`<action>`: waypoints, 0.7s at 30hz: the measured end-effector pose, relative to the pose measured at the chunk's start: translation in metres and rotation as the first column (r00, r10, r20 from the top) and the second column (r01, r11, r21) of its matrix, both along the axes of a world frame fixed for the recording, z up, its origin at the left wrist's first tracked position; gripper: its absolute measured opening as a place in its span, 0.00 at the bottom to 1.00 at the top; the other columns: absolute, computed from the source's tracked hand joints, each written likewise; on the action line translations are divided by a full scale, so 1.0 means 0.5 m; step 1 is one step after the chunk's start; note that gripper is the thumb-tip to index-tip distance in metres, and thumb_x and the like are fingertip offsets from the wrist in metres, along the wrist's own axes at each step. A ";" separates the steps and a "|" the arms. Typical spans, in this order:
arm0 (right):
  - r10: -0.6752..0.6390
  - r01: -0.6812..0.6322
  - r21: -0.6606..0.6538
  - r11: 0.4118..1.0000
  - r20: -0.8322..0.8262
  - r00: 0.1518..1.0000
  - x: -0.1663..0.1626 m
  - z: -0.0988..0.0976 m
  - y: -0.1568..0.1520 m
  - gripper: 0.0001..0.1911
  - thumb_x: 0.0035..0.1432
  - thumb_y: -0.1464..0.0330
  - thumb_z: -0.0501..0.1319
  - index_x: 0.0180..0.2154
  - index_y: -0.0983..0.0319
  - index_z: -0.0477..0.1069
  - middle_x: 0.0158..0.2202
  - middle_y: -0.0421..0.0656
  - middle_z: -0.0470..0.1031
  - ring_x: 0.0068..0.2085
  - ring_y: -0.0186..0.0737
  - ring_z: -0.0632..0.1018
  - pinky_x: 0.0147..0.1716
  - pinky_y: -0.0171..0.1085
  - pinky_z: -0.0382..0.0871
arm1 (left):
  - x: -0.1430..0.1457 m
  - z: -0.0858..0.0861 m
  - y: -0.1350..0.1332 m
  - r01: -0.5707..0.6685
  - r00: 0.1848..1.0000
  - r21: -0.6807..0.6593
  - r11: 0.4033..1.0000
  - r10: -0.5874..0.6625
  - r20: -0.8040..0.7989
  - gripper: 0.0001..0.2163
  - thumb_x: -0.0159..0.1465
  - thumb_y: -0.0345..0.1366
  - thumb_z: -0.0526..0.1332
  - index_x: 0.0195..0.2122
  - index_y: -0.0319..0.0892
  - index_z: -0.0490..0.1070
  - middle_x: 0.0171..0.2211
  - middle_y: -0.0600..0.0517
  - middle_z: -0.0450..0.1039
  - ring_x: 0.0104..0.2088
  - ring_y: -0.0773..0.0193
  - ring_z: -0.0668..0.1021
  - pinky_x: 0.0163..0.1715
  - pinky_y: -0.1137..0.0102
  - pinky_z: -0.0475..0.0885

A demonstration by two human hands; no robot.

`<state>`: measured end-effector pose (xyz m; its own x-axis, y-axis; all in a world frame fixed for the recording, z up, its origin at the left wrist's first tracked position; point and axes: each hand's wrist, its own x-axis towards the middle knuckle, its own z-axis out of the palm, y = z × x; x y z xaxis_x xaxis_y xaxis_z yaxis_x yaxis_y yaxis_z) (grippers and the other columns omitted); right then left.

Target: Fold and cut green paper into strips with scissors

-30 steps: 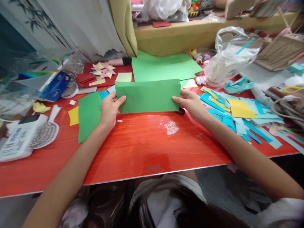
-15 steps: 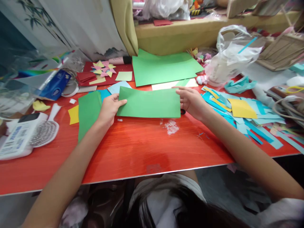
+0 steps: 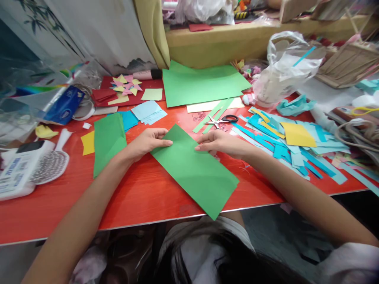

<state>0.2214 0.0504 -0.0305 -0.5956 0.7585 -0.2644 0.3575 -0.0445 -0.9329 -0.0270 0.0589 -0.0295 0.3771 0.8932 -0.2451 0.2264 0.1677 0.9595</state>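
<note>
A green paper rectangle [image 3: 198, 173] is held at a slant over the red table, its lower corner reaching the front edge. My left hand [image 3: 149, 144] pinches its upper left side, thumb on top. On the upper right side, my right hand [image 3: 217, 142] grips the same sheet between thumb and fingers. Black-handled scissors [image 3: 220, 120] lie just beyond my right hand, blades partly spread, over light green paper strips [image 3: 211, 114]. Left of my left hand rests a stack of green paper [image 3: 108, 144], with light blue paper squares [image 3: 149, 112] further back.
Large green sheets [image 3: 204, 85] lie at the back of the red table [image 3: 139, 197]. Blue paper strips and a yellow square [image 3: 298, 134] cover the right side, with a plastic-bagged cup [image 3: 266, 86] behind. A hairbrush [image 3: 53, 161] and white box [image 3: 22, 169] sit at left.
The green paper has turned from level to a slant and come lower and nearer. Both hands have moved closer together along its upper end. The scissors and light green strips are now uncovered.
</note>
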 end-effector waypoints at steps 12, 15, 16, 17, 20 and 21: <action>-0.454 0.459 -0.084 0.884 -0.386 0.803 -0.007 -0.011 -0.002 0.06 0.50 0.67 0.63 0.29 0.63 0.72 0.29 0.42 0.74 0.30 0.34 0.75 0.30 0.32 0.70 | 0.022 -0.004 0.000 -0.304 0.942 0.085 0.949 0.285 0.178 0.20 0.54 0.40 0.64 0.48 0.40 0.65 0.32 0.51 0.74 0.24 0.70 0.75 0.22 0.75 0.71; -0.513 0.559 -0.041 0.828 -0.459 0.725 -0.010 -0.017 -0.001 0.06 0.51 0.66 0.62 0.30 0.62 0.71 0.28 0.41 0.74 0.31 0.34 0.75 0.32 0.33 0.71 | 0.045 -0.001 -0.021 -0.194 0.969 0.032 0.981 0.186 0.159 0.20 0.54 0.40 0.64 0.46 0.39 0.67 0.34 0.49 0.75 0.29 0.67 0.76 0.23 0.75 0.71; -0.523 0.583 -0.021 0.813 -0.466 0.714 -0.012 -0.019 -0.001 0.06 0.52 0.66 0.62 0.30 0.62 0.70 0.28 0.41 0.74 0.30 0.34 0.75 0.32 0.34 0.71 | 0.053 -0.003 -0.029 -0.154 0.979 0.015 0.988 0.151 0.140 0.19 0.54 0.40 0.65 0.45 0.39 0.69 0.35 0.49 0.75 0.30 0.66 0.77 0.24 0.75 0.71; -0.526 0.596 0.001 0.803 -0.470 0.709 -0.013 -0.020 -0.001 0.06 0.52 0.65 0.62 0.30 0.62 0.70 0.28 0.40 0.74 0.30 0.34 0.75 0.33 0.34 0.71 | 0.060 -0.005 -0.036 -0.129 0.984 0.002 0.992 0.127 0.123 0.18 0.53 0.41 0.65 0.43 0.39 0.70 0.35 0.49 0.76 0.31 0.66 0.77 0.24 0.75 0.71; -0.479 0.555 0.080 0.828 -0.414 0.774 -0.005 -0.013 0.007 0.08 0.53 0.64 0.60 0.30 0.62 0.68 0.30 0.42 0.74 0.31 0.35 0.75 0.34 0.37 0.72 | 0.068 -0.015 -0.043 -0.128 0.987 0.001 0.992 0.127 0.100 0.15 0.53 0.41 0.65 0.39 0.38 0.72 0.31 0.50 0.76 0.29 0.66 0.76 0.26 0.74 0.70; -0.458 0.536 0.138 0.833 -0.372 0.807 0.005 -0.006 0.012 0.09 0.54 0.63 0.60 0.31 0.62 0.68 0.31 0.43 0.75 0.32 0.36 0.76 0.35 0.38 0.71 | 0.066 -0.020 -0.041 -0.153 0.984 0.020 0.988 0.151 0.094 0.14 0.53 0.41 0.65 0.38 0.38 0.72 0.29 0.51 0.75 0.28 0.66 0.75 0.26 0.74 0.70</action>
<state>0.2238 0.0565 -0.0334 -0.1394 0.9867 0.0830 0.0346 0.0886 -0.9955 0.0061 0.0387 -0.0394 0.2563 0.9475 -0.1910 0.1112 0.1674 0.9796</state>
